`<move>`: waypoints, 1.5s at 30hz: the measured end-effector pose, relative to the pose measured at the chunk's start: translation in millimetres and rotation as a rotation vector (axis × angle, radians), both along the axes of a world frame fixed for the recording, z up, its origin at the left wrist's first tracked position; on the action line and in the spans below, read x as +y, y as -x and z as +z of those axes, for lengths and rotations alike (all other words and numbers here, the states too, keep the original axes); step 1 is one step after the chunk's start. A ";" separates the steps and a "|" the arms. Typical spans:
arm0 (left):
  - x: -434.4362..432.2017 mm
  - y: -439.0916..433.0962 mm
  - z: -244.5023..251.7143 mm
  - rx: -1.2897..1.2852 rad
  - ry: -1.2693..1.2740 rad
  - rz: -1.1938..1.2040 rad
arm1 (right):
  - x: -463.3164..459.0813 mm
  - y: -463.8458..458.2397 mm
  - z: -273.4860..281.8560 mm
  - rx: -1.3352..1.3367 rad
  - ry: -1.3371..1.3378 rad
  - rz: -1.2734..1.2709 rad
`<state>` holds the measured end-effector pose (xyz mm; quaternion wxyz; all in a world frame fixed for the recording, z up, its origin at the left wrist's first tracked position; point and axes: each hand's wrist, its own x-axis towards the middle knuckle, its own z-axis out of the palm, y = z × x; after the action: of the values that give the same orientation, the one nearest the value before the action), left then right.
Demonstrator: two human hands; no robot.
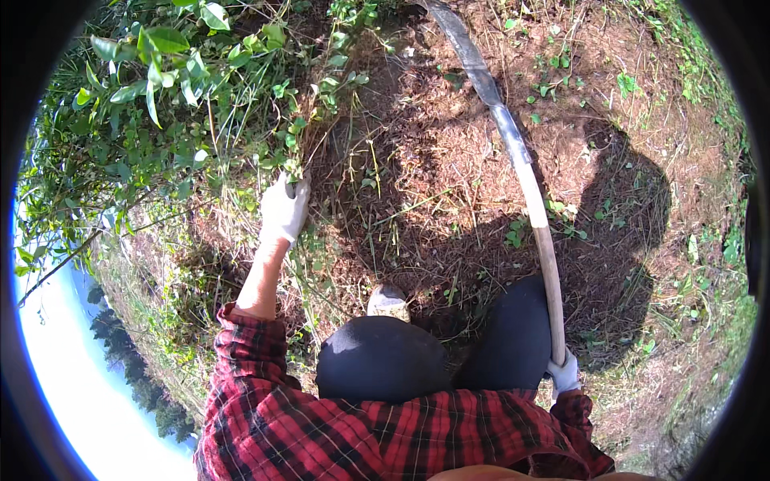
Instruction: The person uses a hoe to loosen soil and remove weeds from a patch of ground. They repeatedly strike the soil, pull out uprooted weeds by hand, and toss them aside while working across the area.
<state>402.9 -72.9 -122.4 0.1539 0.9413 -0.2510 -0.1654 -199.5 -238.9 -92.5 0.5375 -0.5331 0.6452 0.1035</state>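
Observation:
My left hand (285, 207), in a white glove, is closed around the lower stems of a leafy plant (295, 144) at the edge of the green growth. In a white glove too, my right hand (564, 374) grips the lower end of a long wooden handle (548, 270) beside my right knee. White wrapping (530, 195) covers the handle's upper part. Beyond it runs a dark, curved metal blade (469, 54), which reaches to the top edge of the view, its tip not clearly seen. The blade lies apart from my left hand, over brown ground.
Dense leafy shrubs (150, 102) fill the upper left, with a thin bare branch (72, 255) sticking out. Dry grass litter and small green plants (514, 233) cover the ground ahead. My shoe (388, 302) shows before my knees. Trees (141, 379) stand at the far lower left.

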 end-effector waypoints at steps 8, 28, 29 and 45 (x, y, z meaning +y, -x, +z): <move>16.6 20.6 -76.9 -0.236 -0.122 -0.041 | -30.6 -20.0 11.0 0.064 0.056 0.277; 5.8 15.3 -65.2 -0.151 -0.111 -0.109 | -65.9 -238.7 75.6 -0.200 -0.280 0.148; 8.1 17.6 -66.0 -0.162 -0.119 -0.097 | -48.2 -229.2 80.6 -0.198 -0.243 0.175; -8.8 7.2 -52.7 -0.020 -0.099 -0.119 | 9.9 -251.0 56.2 -0.386 -0.205 0.138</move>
<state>395.7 -81.6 -175.0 0.0944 0.9327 -0.2996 -0.1772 51.5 -229.0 -36.3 0.6942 -0.5282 0.4784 0.1011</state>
